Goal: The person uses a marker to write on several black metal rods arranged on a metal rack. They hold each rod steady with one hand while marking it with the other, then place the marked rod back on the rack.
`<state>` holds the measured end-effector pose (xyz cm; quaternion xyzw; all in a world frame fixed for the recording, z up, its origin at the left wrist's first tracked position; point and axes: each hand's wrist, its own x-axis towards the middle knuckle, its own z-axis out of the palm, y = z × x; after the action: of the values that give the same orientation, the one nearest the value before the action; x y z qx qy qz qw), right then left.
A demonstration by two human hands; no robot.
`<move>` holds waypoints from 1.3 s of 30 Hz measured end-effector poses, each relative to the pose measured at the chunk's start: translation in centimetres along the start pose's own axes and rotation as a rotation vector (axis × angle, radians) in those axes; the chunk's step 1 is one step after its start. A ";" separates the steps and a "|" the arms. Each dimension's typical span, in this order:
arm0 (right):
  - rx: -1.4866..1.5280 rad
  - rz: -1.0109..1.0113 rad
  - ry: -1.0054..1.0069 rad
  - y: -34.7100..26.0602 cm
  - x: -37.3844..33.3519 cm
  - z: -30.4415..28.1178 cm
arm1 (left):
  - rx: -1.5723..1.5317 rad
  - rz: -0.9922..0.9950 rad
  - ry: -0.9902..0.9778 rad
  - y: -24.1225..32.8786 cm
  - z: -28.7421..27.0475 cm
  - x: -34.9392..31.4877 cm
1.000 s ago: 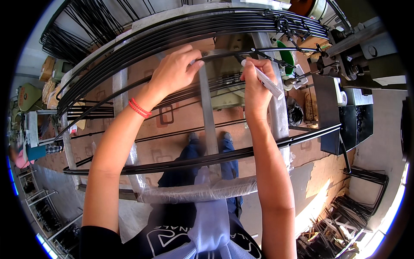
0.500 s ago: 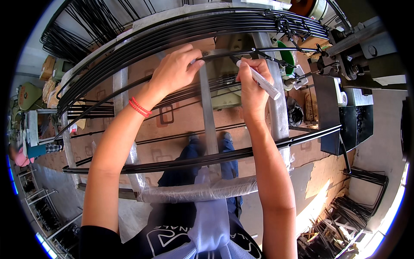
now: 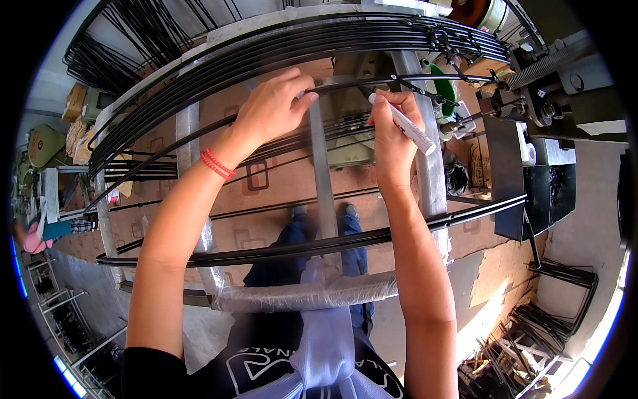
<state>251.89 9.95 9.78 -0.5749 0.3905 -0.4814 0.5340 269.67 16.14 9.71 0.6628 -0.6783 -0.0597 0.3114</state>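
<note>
My left hand (image 3: 276, 105) is closed round a thin black metal rod (image 3: 342, 84), thumb and fingers pinching it near the middle of the view. Farther right, my right hand (image 3: 395, 143) grips a white marker pen (image 3: 417, 136) like a writing tool. Its dark tip points up and left, at or very close to the rod; actual contact is hard to make out. Toward the right, the rod runs to small black linkage pieces (image 3: 425, 92) by a machine.
A frame wrapped in clear plastic (image 3: 306, 298) surrounds the work. Several black rods (image 3: 279, 48) lie across its far side, and more (image 3: 299, 247) cross near me. At right stand a machine with a spring (image 3: 535, 70) and a black box (image 3: 535, 193). Another person (image 3: 36, 238) is at far left.
My right hand and the marker have shifted slightly to the right. My left hand keeps its hold on the rod, nearly unmoved.
</note>
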 end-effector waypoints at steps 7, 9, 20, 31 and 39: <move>0.017 0.016 -0.021 0.3 -0.1 0.3 | -0.005 -0.001 -0.001 0.0 0.0 0.0; 0.023 0.011 -0.033 0.5 -0.1 0.3 | -0.004 0.004 0.003 0.0 0.0 0.0; 0.018 0.007 0.002 0.4 0.0 0.1 | 0.039 -0.048 -0.051 0.2 -0.3 0.1; -0.009 -0.036 0.112 0.3 0.5 -0.3 | -0.004 0.001 -0.006 -0.1 0.1 0.0; 0.051 -0.028 0.166 0.3 1.0 -0.6 | -0.013 0.010 -0.002 -0.2 0.1 0.0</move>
<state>251.57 8.85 9.58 -0.5245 0.4132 -0.5447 0.5075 269.78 16.09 9.56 0.6574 -0.6814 -0.0632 0.3156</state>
